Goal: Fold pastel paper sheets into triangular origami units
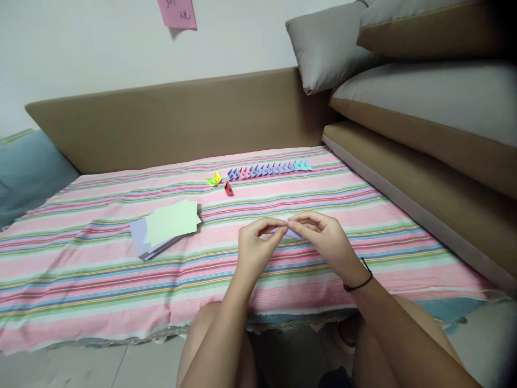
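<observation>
A small piece of folded lavender paper (293, 234) is held just above the striped cloth, pinched between both hands. My left hand (258, 241) grips its left part with thumb and forefinger. On the other side, my right hand (319, 234) pinches it too, and the two sets of fingertips meet at its top. Much of the paper is hidden behind the fingers. Farther back, a row of small folded paper pieces (264, 170) in purple, pink and blue runs left to right. Near its left end lie a yellow-green folded piece (214, 179) and a red folded piece (228, 189).
A stack of paper sheets (172, 222), pale green over lavender, lies to the left on the striped cloth (100, 280). A brown backrest (181, 124) stands behind. Large cushions (428, 102) are piled at right, a blue pillow (30, 172) at left. A pink note (177, 13) hangs on the wall.
</observation>
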`<move>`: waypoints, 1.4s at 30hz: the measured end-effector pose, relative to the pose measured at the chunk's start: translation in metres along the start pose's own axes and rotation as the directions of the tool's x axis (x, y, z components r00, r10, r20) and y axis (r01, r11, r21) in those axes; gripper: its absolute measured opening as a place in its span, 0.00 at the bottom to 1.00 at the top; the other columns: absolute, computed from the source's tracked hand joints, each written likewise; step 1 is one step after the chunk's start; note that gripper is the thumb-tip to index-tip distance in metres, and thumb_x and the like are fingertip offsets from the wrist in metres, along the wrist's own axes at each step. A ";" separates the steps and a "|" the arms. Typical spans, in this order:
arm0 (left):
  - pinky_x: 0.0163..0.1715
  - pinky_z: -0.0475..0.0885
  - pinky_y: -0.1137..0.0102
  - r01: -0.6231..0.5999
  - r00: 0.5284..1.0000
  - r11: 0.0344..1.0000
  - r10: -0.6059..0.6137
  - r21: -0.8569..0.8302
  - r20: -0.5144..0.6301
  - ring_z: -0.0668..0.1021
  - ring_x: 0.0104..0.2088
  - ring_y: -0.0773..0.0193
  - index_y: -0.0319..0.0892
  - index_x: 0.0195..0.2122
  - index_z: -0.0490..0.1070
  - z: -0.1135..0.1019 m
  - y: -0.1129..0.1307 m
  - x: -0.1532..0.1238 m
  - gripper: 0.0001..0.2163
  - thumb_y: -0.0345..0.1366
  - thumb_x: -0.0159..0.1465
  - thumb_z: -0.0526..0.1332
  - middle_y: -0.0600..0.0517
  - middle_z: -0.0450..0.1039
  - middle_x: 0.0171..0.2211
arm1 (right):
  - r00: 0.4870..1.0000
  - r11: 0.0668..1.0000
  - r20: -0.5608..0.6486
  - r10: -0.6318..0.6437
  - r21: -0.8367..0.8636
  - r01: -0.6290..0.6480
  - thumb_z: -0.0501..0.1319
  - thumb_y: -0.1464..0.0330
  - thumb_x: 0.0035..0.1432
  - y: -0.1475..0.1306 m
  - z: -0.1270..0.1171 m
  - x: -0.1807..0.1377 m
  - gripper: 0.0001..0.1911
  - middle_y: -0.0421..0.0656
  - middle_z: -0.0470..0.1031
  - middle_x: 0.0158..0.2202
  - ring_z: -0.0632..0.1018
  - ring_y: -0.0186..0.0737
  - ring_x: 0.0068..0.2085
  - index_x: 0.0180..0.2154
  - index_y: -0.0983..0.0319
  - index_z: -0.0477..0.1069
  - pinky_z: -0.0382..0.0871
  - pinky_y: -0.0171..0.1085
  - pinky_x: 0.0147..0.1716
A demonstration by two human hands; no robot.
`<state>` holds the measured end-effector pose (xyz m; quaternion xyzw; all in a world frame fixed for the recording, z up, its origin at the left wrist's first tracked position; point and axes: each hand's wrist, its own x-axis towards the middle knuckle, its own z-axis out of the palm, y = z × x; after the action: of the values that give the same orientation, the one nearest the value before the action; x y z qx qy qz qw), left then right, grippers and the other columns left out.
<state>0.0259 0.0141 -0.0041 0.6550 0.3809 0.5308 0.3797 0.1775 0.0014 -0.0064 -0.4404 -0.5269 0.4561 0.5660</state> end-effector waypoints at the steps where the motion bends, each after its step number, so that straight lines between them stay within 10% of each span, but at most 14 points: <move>1: 0.34 0.73 0.69 0.032 0.999 0.999 -0.032 -0.029 -0.013 0.78 0.33 0.62 0.41 0.30 0.76 0.000 0.000 0.000 0.04 0.35 0.54 0.66 0.49 0.78 0.31 | 1.000 1.000 0.012 -0.004 -0.003 0.004 0.67 0.61 0.48 0.000 0.000 0.000 0.11 0.43 0.77 0.31 0.78 0.41 0.35 0.31 0.62 0.74 0.73 0.38 0.36; 8: 0.29 0.71 0.74 0.305 0.947 0.863 -0.321 -0.402 0.028 0.76 0.25 0.69 0.39 0.36 0.72 0.011 0.003 0.000 0.18 0.34 0.44 0.72 0.54 0.75 0.24 | 0.991 0.992 -0.135 0.014 0.123 0.003 0.67 0.61 0.47 0.000 0.009 -0.003 0.10 0.41 0.75 0.27 0.74 0.37 0.30 0.27 0.62 0.74 0.69 0.36 0.30; 17: 0.27 0.72 0.73 0.414 0.891 0.825 -0.453 -0.385 -0.013 0.75 0.22 0.69 0.36 0.23 0.72 0.014 0.000 -0.001 0.13 0.35 0.40 0.73 0.55 0.71 0.19 | 0.980 0.959 -0.146 0.134 0.268 -0.091 0.68 0.63 0.46 0.004 0.015 -0.004 0.09 0.38 0.69 0.22 0.67 0.30 0.24 0.26 0.62 0.74 0.62 0.33 0.23; 42: 0.24 0.70 0.74 0.204 0.978 0.970 -0.195 -0.134 0.079 0.74 0.22 0.68 0.37 0.24 0.70 -0.001 -0.005 0.003 0.11 0.40 0.52 0.67 0.52 0.72 0.20 | 0.998 0.998 -0.016 -0.061 -0.002 0.061 0.68 0.64 0.47 0.008 0.002 0.003 0.09 0.41 0.75 0.27 0.75 0.36 0.30 0.27 0.62 0.74 0.69 0.34 0.31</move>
<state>0.0244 0.0192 -0.0071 0.6017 0.3937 0.4939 0.4888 0.1752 0.0061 -0.0134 -0.4284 -0.5360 0.4345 0.5835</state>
